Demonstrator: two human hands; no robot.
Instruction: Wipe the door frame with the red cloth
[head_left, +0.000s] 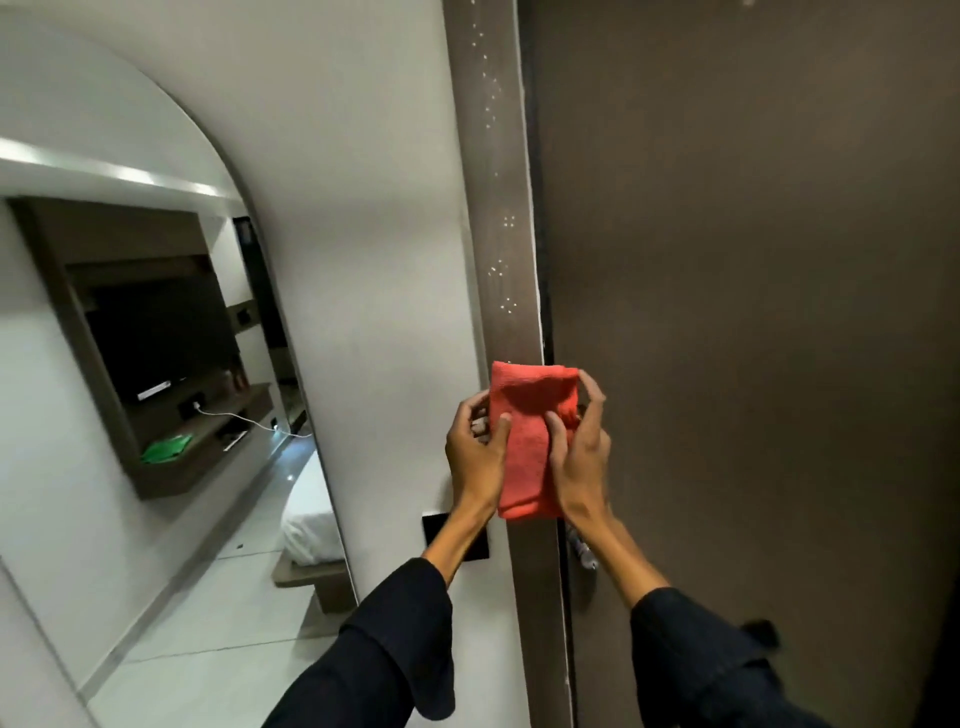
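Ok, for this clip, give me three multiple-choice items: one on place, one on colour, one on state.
1. Where is the cloth held?
A. in front of the door frame
B. on the floor
C. on the bed

2. What colour is the cloth?
A. green
B. white
C. red

3. How is the cloth held?
A. left hand only
B. folded, in both hands
C. hanging from the door handle

Key: 1 A, it overlaps the brown frame strip. 2 C, plainly red. 3 B, the right hand grips it too.
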